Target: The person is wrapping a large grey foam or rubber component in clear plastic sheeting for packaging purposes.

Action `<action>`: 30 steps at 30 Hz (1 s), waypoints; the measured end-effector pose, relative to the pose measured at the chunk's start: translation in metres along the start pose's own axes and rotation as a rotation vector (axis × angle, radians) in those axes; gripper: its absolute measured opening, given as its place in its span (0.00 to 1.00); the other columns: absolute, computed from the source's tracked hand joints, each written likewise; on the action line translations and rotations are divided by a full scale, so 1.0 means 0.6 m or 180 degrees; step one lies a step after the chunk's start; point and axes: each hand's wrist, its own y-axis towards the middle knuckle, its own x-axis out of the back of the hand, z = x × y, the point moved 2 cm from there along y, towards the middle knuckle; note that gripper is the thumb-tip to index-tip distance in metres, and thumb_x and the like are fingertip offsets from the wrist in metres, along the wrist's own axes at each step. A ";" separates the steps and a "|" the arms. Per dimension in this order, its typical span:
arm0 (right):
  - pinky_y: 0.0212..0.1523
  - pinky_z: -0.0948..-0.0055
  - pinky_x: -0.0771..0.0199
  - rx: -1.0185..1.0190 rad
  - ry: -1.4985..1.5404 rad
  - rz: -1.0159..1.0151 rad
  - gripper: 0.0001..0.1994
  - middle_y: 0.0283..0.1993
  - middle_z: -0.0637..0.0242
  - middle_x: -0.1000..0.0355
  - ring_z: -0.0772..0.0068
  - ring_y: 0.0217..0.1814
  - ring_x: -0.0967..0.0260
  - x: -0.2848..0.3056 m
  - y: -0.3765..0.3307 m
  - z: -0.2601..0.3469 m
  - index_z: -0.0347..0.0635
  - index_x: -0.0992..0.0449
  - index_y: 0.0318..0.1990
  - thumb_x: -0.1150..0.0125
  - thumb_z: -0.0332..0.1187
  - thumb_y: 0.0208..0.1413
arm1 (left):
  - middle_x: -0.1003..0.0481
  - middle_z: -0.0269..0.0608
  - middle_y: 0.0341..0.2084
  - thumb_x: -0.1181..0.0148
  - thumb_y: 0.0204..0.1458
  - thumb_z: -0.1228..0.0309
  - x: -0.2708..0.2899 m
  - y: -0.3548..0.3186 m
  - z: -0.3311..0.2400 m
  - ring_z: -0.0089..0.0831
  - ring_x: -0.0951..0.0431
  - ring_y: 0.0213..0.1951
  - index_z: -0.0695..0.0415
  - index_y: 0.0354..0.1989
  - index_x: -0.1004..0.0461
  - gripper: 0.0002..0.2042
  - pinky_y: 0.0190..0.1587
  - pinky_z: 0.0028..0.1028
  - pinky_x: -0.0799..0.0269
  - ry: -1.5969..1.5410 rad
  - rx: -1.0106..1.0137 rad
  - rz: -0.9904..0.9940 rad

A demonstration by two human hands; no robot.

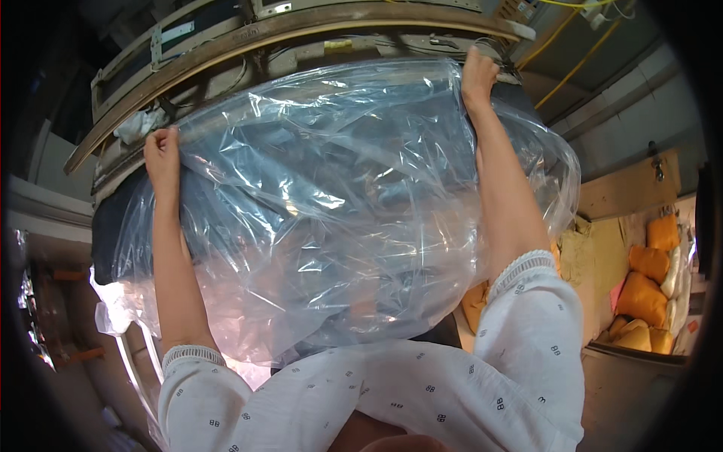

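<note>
A wide, clear plastic sheet (324, 203) spreads in front of me, wrinkled and shiny, over a dark surface (124, 215). It hangs down toward my body. At its far left corner my left hand (162, 157) is closed, with the fingers pinching the plastic's edge. Farther away on the right, my right hand (480, 77) is closed on the far right edge of the same sheet. Between the two hands the far edge runs roughly taut, and some plastic bulges out to the right past my right forearm.
Beyond the sheet runs a long curved-looking bar (301, 29) of a machine frame. Crumpled white plastic (141, 124) lies near my left hand. Yellow cables (576, 64) hang at the far right. Orange bundles (642, 296) fill a box on the right. A white metal frame (132, 361) stands lower left.
</note>
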 end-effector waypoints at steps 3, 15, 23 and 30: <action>0.47 0.63 0.40 0.0836 -0.2126 0.1168 0.21 0.43 0.51 0.34 0.49 0.47 0.39 0.098 -0.053 0.095 0.36 0.28 0.30 0.51 0.50 0.50 | 0.30 0.33 0.28 0.41 0.48 0.62 0.051 -0.011 -0.036 0.21 0.34 0.31 0.60 0.33 0.25 0.12 0.36 0.20 0.38 0.0016 -0.0136 0.0088; 0.19 0.86 0.53 -0.0785 0.1690 0.3885 0.13 0.18 0.81 0.46 0.90 0.18 0.54 0.372 -0.164 0.221 0.45 0.27 0.38 0.47 0.44 0.52 | 0.29 0.33 0.34 0.42 0.49 0.69 0.236 -0.086 -0.105 0.20 0.32 0.38 0.61 0.40 0.27 0.11 0.43 0.20 0.38 0.0189 0.0651 0.0538; 0.15 0.90 0.50 -0.0262 0.2466 0.3526 0.14 0.22 0.76 0.36 0.91 0.15 0.48 0.448 -0.277 0.265 0.42 0.28 0.44 0.57 0.39 0.59 | 0.32 0.39 0.40 0.42 0.46 0.75 0.081 -0.207 -0.516 0.29 0.31 0.41 0.56 0.43 0.28 0.14 0.39 0.23 0.35 -0.0745 -0.1594 0.1218; 0.18 0.89 0.40 -0.0231 0.2903 0.3051 0.16 0.30 0.69 0.31 0.88 0.18 0.42 0.454 -0.341 0.282 0.42 0.34 0.52 0.58 0.35 0.60 | 0.30 0.33 0.34 0.38 0.41 0.79 0.022 -0.268 -0.617 0.18 0.33 0.26 0.57 0.37 0.26 0.12 0.28 0.16 0.36 -0.1533 -0.2460 0.1910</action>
